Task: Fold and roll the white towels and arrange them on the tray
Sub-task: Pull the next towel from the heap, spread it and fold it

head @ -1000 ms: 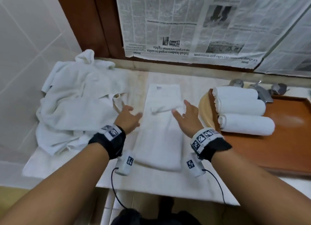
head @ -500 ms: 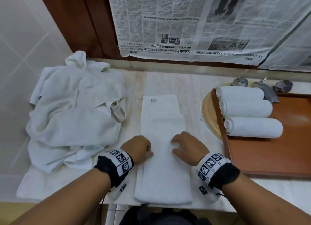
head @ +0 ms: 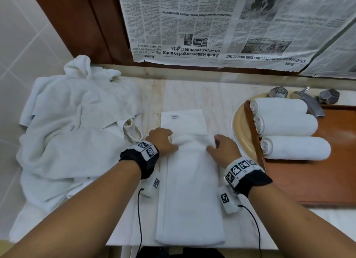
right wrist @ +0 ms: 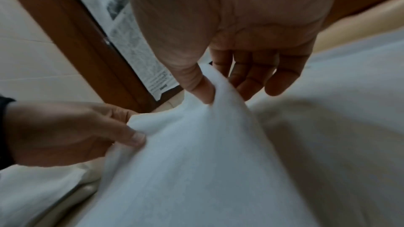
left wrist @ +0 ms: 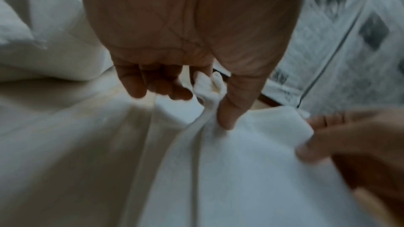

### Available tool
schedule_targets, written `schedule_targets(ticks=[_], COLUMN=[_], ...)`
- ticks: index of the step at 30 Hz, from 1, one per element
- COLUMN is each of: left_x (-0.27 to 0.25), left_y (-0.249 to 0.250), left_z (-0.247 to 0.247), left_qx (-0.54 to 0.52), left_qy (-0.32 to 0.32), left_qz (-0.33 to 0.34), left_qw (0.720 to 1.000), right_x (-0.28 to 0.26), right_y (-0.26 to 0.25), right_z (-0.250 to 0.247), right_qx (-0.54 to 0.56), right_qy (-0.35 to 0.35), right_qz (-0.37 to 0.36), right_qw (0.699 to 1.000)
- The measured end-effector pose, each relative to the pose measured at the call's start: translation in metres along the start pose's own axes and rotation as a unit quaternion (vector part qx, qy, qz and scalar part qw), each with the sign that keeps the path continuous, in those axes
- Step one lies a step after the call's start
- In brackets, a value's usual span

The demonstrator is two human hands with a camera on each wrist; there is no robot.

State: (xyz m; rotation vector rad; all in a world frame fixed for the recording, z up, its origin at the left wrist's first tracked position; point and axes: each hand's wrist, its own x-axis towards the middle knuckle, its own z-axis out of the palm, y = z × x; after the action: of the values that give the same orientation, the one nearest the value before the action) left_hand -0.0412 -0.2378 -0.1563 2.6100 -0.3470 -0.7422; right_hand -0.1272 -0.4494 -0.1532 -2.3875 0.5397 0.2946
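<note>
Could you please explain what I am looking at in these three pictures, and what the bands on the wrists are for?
No machine here: a person works with bare hands. The big picture comes from a camera worn on the head; the other two come from cameras strapped to each wrist, looking along the fingers. The patterned bands hold those cameras.

On the pale counter lies a long folded towel. The left hand and the right hand each pinch one corner of its lifted fold; the wrist views show thumb and fingers gripping the cloth. To the left sits a heap of loose towels. To the right, a wooden tray carries three rolled towels, side by side. Newspaper covers the wall behind.
</note>
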Motion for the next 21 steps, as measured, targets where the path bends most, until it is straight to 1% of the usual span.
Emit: schedule_targets(ticks=[1, 2, 3, 4, 5, 6, 7, 8, 10, 11, 12, 15, 18, 21], left_x=[-0.003, -0.005, -0.005, -0.004, 0.000, 0.007, 0.012, 0.017, 0.025, 0.028, 0.031, 0.038, 0.042, 0.046], left_y=[0.000, -0.001, -0.001, 0.000, -0.001, -0.003, -0.004, -0.006, -0.014, -0.018, -0.022, -0.025, -0.022, -0.019], left_z=[-0.006, -0.012, -0.019, -0.026, -0.030, -0.030, -0.027, -0.022, -0.007, -0.001, 0.003, 0.003, -0.002, -0.003], left_qx=[-0.072, -0.160, -0.259, -0.355, -0.428, -0.472, -0.479, -0.462, -0.388, -0.359, -0.341, -0.317, -0.274, -0.245], left_qy=[-0.001, -0.001, 0.007, 0.025, 0.042, 0.047, 0.036, 0.025, 0.025, 0.030, 0.038, 0.044, 0.052, 0.057], left_qz=[0.016, 0.031, 0.039, 0.041, 0.034, 0.023, 0.005, -0.015, -0.060, -0.073, -0.076, -0.077, -0.054, -0.052], left_qw=[0.997, 0.987, 0.965, 0.934, 0.902, 0.880, 0.877, 0.886, 0.919, 0.930, 0.936, 0.944, 0.959, 0.966], right_x=[-0.003, -0.006, -0.006, -0.002, 0.006, 0.017, 0.029, 0.039, 0.054, 0.058, 0.059, 0.063, 0.066, 0.070], right_y=[-0.003, -0.008, -0.015, -0.023, -0.029, -0.034, -0.036, -0.035, -0.027, -0.021, -0.018, -0.011, -0.014, -0.019], right_z=[-0.005, -0.012, -0.018, -0.024, -0.027, -0.027, -0.024, -0.019, -0.002, 0.005, 0.010, 0.013, 0.010, 0.006], right_qx=[0.013, 0.035, 0.064, 0.098, 0.133, 0.162, 0.175, 0.155, 0.052, 0.017, 0.006, 0.003, 0.001, -0.039], right_qy=[0.001, 0.004, 0.019, 0.047, 0.073, 0.083, 0.066, 0.029, -0.043, -0.049, -0.039, -0.017, -0.029, -0.042], right_qz=[-0.016, -0.033, -0.051, -0.063, -0.061, -0.048, -0.020, 0.006, 0.018, 0.017, 0.013, 0.007, 0.003, 0.001], right_qw=[1.000, 0.999, 0.996, 0.992, 0.986, 0.982, 0.982, 0.987, 0.998, 0.999, 0.999, 1.000, 1.000, 0.998])
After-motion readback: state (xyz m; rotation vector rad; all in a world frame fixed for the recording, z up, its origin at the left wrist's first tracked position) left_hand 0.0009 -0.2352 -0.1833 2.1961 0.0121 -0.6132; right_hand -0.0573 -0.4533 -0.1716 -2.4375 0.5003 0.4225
